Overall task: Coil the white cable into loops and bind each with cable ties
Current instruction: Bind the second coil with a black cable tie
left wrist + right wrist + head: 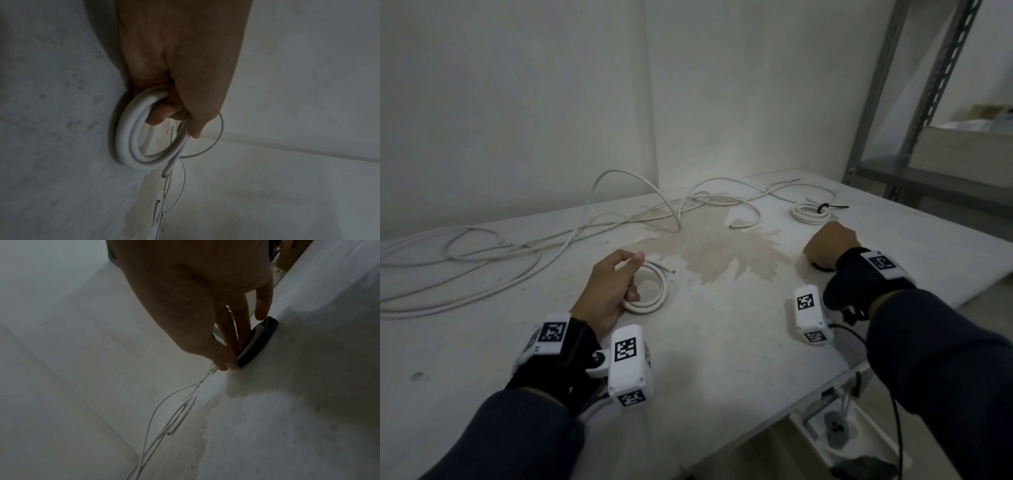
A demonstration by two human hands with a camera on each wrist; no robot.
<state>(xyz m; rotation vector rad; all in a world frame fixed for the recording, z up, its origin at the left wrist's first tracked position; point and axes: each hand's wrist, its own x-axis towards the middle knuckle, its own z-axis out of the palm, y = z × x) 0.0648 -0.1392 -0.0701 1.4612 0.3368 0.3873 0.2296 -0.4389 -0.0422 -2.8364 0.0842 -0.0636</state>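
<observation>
Left grip [174, 68] holds coil [131, 133]; right grip [205, 305], fingers straight, touches a dark object [257, 340].

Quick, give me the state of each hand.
Left hand: closed, gripping the white coil on the table.
Right hand: fingers straight, touching a black object on the table; not gripping it.

Dim, flat indoor light, all three views.
Head view: brightest patch mid-table [722, 308], falling off toward the corners; wide-angle bends the table edge and shelf [914, 113]; soft overall, motion blur on the right wrist. Wrist views darker and noisier, hands underexposed, a soft hand shadow on the table [308, 345], strong fisheye stretch at the edges.
</observation>
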